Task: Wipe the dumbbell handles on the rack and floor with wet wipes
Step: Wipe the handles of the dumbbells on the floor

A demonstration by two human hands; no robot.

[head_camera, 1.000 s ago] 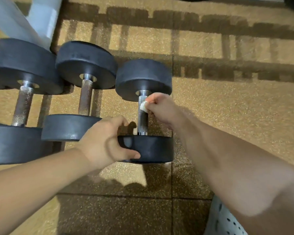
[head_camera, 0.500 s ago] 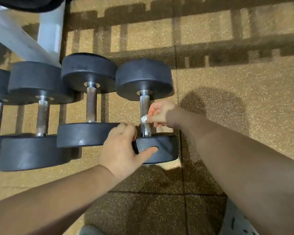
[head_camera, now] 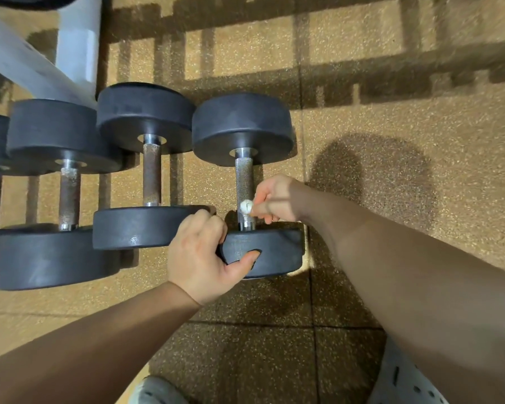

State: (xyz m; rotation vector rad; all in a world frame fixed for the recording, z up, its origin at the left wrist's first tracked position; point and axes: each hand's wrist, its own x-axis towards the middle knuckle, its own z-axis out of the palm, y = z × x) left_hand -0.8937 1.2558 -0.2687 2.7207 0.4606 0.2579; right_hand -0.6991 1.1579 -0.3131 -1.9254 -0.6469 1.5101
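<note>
Black rubber heads and a knurled steel bar make up the rightmost dumbbell (head_camera: 242,126), which lies on the speckled tan rubber floor tiles (head_camera: 391,126) at the end of a row, just beside a second black dumbbell with a rust-brown handle (head_camera: 151,173). The left hand (head_camera: 199,252) grips the rim of the near head, thumb on its outer face and fingers curled over the top. This is probably to keep the weight from rolling while its handle (head_camera: 244,176) is rubbed. The right hand (head_camera: 274,199) pinches a small balled white wet wipe (head_camera: 245,206) and presses it against the lower end of that handle, close to the near head. The hands are near each other but not touching.

The wiping of this handle looks under way, and the handles to the left remain. A grey metal rack leg (head_camera: 76,45) stands behind the row. No wipe packet, tub or bin shows — the only wipe in view is the wad in the right hand.
</note>
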